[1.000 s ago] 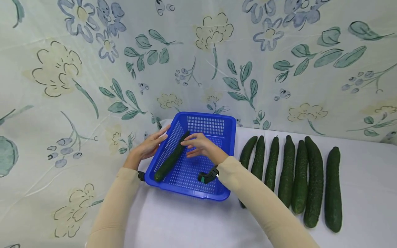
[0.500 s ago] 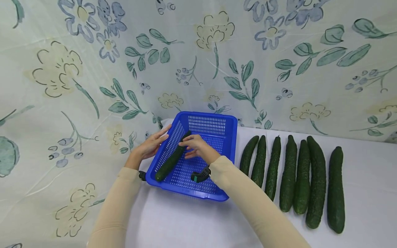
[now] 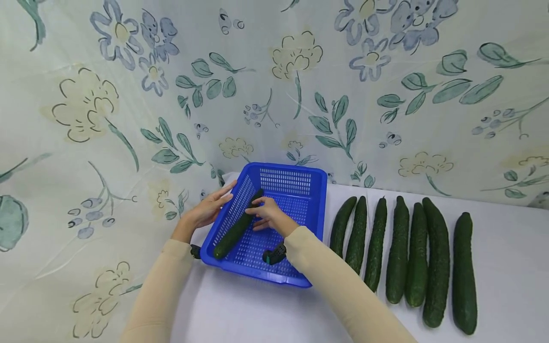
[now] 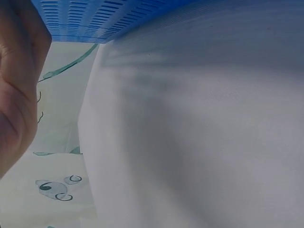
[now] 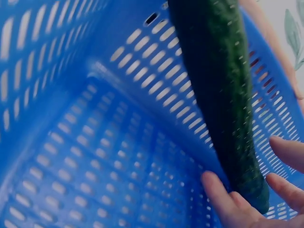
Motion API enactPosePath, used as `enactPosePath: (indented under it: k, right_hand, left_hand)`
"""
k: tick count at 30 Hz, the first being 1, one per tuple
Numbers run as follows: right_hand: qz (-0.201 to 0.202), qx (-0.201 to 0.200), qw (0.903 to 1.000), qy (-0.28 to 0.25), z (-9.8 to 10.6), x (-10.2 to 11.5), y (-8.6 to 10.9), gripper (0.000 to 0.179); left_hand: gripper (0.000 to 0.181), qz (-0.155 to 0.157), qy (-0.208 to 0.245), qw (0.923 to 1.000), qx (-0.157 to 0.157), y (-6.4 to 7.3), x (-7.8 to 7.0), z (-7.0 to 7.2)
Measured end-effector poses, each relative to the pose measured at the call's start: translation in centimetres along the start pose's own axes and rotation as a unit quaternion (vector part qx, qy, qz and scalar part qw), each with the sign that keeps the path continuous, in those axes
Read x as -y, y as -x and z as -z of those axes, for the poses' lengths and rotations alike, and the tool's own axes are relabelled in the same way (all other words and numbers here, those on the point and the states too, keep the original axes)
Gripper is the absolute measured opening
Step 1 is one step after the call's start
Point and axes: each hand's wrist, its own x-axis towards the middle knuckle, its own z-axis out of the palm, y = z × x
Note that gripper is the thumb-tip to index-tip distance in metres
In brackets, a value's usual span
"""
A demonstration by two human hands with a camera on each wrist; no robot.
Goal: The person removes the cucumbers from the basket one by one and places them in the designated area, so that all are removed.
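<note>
A dark green cucumber lies in a blue plastic basket, slanting along its left wall. My right hand reaches in over the far half of this cucumber, its fingertips right at the skin. The right wrist view shows spread fingers on both sides of the cucumber's far end. My left hand rests against the basket's left side, fingers extended along the outer wall and thumb at the rim. The left wrist view shows only part of this hand below the basket wall.
Several more cucumbers lie side by side to the right of the basket on a white tablecloth. My right forearm crosses the basket's near right corner. A flower-printed cloth hangs behind and to the left.
My right hand has moved slightly left and nearer, closer onto the cucumber in the basket. The left hand stays at the basket's side. The head view has shifted a little.
</note>
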Motion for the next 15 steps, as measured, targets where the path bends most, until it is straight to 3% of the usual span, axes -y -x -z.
enactPosePath:
  k: [15]
  right_hand:
    - [0.010,0.026,0.9992,-0.028,-0.60,-0.95,-0.51,0.066]
  left_hand:
    - [0.054,-0.008,0.001,0.9999,0.009,0.08,0.17,0.11]
